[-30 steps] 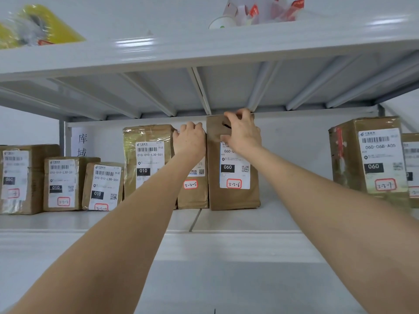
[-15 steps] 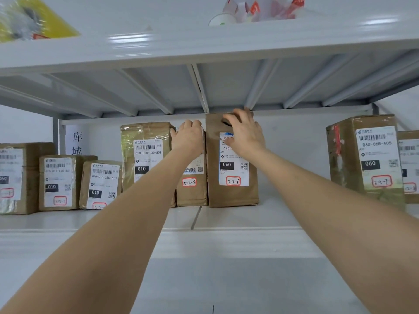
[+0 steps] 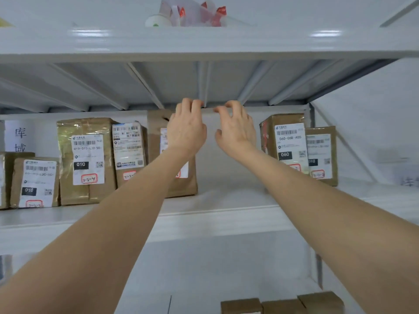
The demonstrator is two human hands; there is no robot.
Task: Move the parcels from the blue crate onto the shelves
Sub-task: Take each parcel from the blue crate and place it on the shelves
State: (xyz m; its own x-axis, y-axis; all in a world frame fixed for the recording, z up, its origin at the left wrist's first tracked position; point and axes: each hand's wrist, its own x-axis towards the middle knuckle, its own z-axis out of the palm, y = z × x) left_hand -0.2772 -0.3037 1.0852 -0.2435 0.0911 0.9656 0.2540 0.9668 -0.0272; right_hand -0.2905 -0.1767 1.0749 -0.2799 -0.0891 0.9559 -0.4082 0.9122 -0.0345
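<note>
Several brown labelled parcels stand in a row on the white middle shelf (image 3: 217, 217). The tall brown parcel (image 3: 156, 137) stands upright at the right end of the left group, next to a shorter parcel (image 3: 129, 152). My left hand (image 3: 186, 132) hovers in front of the tall parcel's upper right corner with relaxed fingers, gripping nothing. My right hand (image 3: 237, 133) hangs in the gap to the right with loosely curled fingers, holding nothing. The blue crate is out of view.
Two more parcels (image 3: 285, 141) stand further right on the same shelf, with a gap between the groups. The upper shelf (image 3: 204, 44) sits just above my fingertips and carries small packets (image 3: 192, 14). Brown boxes (image 3: 281, 305) lie on a lower level.
Both hands have come off the parcels and shifted right, towards the gap. The tall parcel stays standing where it was, and the view has swung to the right.
</note>
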